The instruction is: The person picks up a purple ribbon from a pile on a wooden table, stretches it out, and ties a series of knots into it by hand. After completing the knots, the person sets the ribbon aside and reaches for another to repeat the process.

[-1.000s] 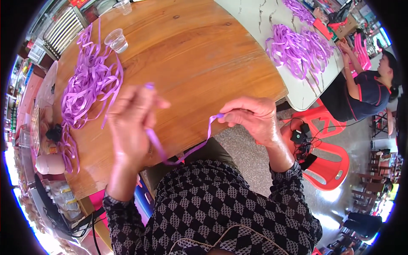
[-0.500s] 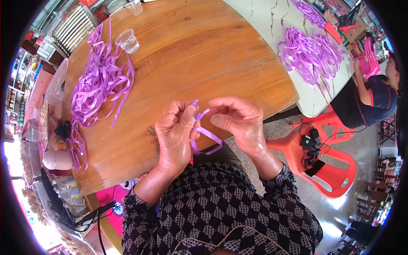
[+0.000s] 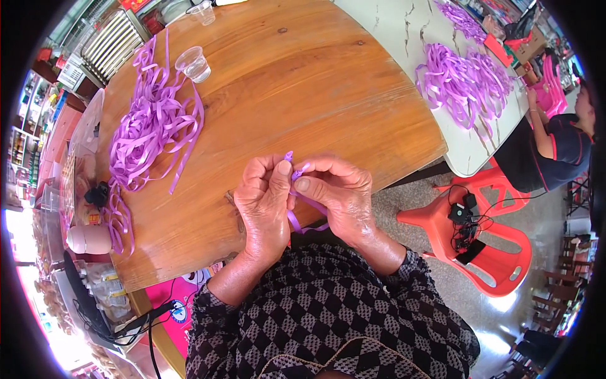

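Close together over the table's near edge, my two hands work on one narrow purple ribbon [image 3: 294, 221]. Thumb and curled fingers of my left hand [image 3: 264, 201] pinch its knotted, folded end, whose tip pokes up above the thumb. From the other side, the thumb and forefinger of my right hand [image 3: 341, 201] grip the same ribbon beside the knot, with a short tail showing above them. Below the fingers the ribbon hangs in a loop, partly hidden behind my right hand.
A tangled heap of purple ribbon [image 3: 148, 129] lies on the wooden table [image 3: 297, 88] at left, beside a clear plastic cup [image 3: 194, 65]. More ribbon [image 3: 464, 82] covers part of a white table [image 3: 464, 158]. An orange chair [image 3: 505, 265] holds cables; a person [image 3: 555, 142] sits far right.
My right hand has moved left and closed on the ribbon beside the knot; before, its fingers were apart from it. My left hand keeps its pinch.
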A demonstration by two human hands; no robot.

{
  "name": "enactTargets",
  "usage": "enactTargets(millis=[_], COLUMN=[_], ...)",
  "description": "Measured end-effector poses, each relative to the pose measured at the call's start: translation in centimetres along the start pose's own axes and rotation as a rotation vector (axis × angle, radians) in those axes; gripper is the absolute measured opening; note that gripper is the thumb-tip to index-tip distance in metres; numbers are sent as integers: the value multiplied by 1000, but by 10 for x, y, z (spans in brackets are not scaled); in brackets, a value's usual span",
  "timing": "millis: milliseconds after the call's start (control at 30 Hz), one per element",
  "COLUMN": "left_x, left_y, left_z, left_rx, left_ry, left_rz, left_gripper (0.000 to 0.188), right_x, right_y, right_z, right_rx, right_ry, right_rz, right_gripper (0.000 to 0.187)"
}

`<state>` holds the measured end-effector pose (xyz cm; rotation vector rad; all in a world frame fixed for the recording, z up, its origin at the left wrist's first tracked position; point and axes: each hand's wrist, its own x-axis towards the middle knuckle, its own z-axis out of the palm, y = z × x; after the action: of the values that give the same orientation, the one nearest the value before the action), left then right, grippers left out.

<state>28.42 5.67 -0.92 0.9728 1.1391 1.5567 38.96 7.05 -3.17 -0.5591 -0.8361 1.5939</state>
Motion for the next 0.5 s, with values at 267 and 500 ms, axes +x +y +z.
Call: enactTargets(millis=[267, 500], left_x=[-4, -4], left_y=[-5, 0], left_z=[3, 3], left_rx=[34, 28], left_ry=[-3, 48], left_rz=[72, 77], left_gripper=[11, 10], right_x=[-1, -2], right_y=[3, 5], right_z=[-7, -4], right_rx=[24, 112], right_ry=[34, 17], right_rz=[9, 52], right_gripper=[16, 16])
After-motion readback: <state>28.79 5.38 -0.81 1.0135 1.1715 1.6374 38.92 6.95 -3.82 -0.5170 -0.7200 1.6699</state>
